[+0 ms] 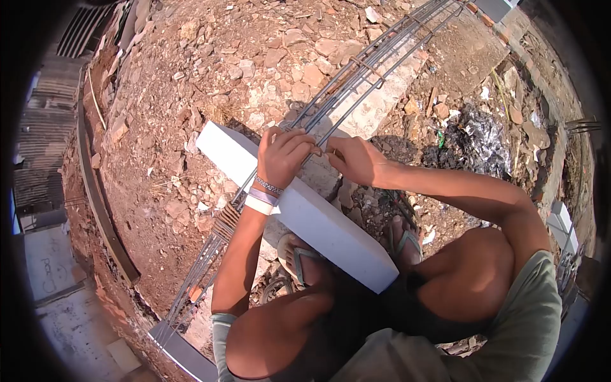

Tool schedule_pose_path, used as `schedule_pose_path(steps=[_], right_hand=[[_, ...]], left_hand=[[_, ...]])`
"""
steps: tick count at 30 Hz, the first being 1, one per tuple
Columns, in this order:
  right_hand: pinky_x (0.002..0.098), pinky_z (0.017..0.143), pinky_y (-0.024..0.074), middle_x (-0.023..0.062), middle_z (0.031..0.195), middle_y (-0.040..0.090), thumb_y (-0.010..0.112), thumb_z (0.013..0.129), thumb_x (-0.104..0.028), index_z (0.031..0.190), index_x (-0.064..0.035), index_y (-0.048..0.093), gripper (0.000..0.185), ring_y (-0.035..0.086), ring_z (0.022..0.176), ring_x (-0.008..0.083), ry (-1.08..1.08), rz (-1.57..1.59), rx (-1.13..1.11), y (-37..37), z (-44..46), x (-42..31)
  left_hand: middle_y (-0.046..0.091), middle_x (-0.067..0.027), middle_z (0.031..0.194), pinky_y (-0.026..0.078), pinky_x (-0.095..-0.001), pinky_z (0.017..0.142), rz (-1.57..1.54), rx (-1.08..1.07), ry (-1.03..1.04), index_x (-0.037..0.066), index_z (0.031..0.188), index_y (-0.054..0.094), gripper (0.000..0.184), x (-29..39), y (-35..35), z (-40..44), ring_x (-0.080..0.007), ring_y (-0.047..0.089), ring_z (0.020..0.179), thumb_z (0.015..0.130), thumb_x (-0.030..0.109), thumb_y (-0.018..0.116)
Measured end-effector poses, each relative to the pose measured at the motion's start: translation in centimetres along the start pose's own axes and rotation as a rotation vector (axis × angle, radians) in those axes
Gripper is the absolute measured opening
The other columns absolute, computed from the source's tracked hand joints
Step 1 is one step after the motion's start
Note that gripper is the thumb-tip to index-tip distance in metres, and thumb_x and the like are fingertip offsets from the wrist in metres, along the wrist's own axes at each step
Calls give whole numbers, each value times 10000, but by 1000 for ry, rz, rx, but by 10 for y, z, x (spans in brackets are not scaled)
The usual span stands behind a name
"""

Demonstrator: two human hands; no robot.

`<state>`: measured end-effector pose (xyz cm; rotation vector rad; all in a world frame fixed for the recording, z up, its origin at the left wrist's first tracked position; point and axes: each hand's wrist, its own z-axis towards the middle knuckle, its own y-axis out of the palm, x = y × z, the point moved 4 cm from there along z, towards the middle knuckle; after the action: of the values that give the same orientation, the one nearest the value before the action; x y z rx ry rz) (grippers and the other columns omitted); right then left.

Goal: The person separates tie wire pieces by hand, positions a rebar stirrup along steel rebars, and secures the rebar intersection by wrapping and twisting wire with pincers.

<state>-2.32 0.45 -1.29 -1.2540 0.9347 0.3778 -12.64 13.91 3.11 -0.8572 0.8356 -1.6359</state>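
Long steel reinforcing bars (356, 86) run diagonally from the lower left to the top right, tied into a narrow cage with rusty stirrups (367, 67). Across and beneath them lies a long white block (331, 232), pale and smooth-sided. My left hand (283, 156) is closed round the bars just above the block, its wrist wearing several bands. Close beside it, my right hand (356, 159) pinches at a bar's side; whatever its fingertips hold is too small to make out. Bunched stirrups (227, 221) sit on the bars below my left wrist.
More pale blocks support the bars at the lower left (184, 356) and top right (496, 9). Rubble (273, 57) covers the ground. Ashy debris (480, 143) lies to the right. A long beam (95, 191) lies at left. My sandalled feet (405, 240) flank the white block.
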Motion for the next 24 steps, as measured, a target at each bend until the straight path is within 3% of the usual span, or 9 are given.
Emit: schedule_pose_path(steps=[4, 7, 10, 13, 15, 17, 19, 22, 24], right_hand=[[412, 621, 531, 225, 701, 649, 602, 829, -91, 816, -7, 669, 108, 688, 743, 377, -128, -256, -319, -35, 15, -30], [413, 636, 537, 198, 729, 670, 611, 798, -86, 815, -53, 698, 95, 691, 733, 360, -272, -557, -502, -52, 37, -52], [388, 609, 535, 160, 767, 697, 666, 764, -130, 789, -33, 707, 109, 699, 741, 323, -412, -597, -421, -57, 67, -46], [366, 641, 537, 161, 768, 695, 694, 723, -134, 797, -13, 711, 143, 697, 755, 277, -419, -598, -417, -58, 82, -47], [366, 679, 537, 149, 745, 689, 684, 718, -116, 798, -23, 710, 125, 695, 760, 258, -462, -600, -384, -57, 87, -54], [358, 644, 522, 111, 718, 687, 681, 705, -112, 755, -41, 697, 88, 690, 722, 234, -720, -663, -137, -56, 87, -70], [350, 609, 508, 74, 690, 686, 677, 693, -108, 712, -59, 684, 53, 685, 684, 210, -962, -718, 130, -56, 80, -85], [341, 592, 496, 60, 701, 686, 684, 681, -117, 681, -82, 675, 37, 673, 668, 202, -825, -998, 42, -48, 84, -82], [341, 610, 498, 82, 721, 685, 685, 671, -112, 693, -75, 677, 44, 672, 692, 229, -648, -1026, -168, -66, 71, -90]], left_hand=[[701, 58, 1001, 424, -371, 901, 20, 11, 21, 168, 878, 642, 105, -2, 3, -3, -137, 651, 1045, 777, 153, 670], [673, 52, 1021, 443, -383, 906, 81, 0, 102, 168, 873, 642, 127, -2, 1, -4, -151, 629, 1053, 753, 155, 680], [634, 46, 1019, 453, -358, 850, 115, 60, 162, 186, 854, 667, 137, 4, -5, -8, -161, 609, 985, 738, 120, 698], [589, 38, 1028, 469, -331, 838, 254, -21, 464, 187, 865, 662, 153, 11, -5, 0, -165, 579, 953, 724, 143, 705], [624, 32, 1038, 485, -301, 862, 289, -106, 638, 182, 891, 659, 151, 12, -3, 11, -156, 596, 1020, 742, 178, 689], [642, 35, 1047, 489, -296, 893, 302, -235, 801, 171, 907, 655, 154, 12, -8, 25, -152, 603, 1062, 755, 187, 674], [657, 31, 1054, 485, -291, 916, 283, -271, 776, 147, 910, 650, 150, 10, -7, 27, -150, 603, 1103, 767, 192, 656], [672, 19, 1027, 487, -298, 922, 292, -354, 743, 116, 924, 646, 167, 9, 4, 25, -152, 610, 1106, 777, 195, 638], [684, -1, 973, 494, -322, 889, 281, -512, 664, 95, 917, 672, 178, 16, 10, 23, -173, 631, 1038, 779, 197, 625]])
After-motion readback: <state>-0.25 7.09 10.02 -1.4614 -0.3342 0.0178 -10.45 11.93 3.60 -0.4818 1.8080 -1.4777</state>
